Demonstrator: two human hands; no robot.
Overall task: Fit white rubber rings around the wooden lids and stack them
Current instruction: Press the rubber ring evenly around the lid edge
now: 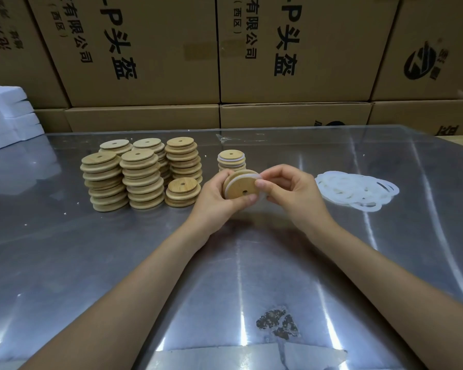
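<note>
- Forearms reach in from the near edge of the steel table (118, 263), meeting above its middle.
- Left hand (219, 198) grips a wooden lid (242, 186) by its rim, fingers curled round it, thumb on the lower edge; the lid is tilted, face toward the camera.
- Right hand (292, 193) pinches a white rubber ring (254, 178) against the lid's right edge, thumb on the face.
- To do this well, judging by the grip: hold the seated side pinned and walk the ring round the rim, so it does not spring off.
- Just behind stands the short stack of ringed lids (231, 160); bare lid stacks (142, 174) stand left, loose rings (358, 192) right.
- Cardboard cartons (292, 62) form the backdrop.
</note>
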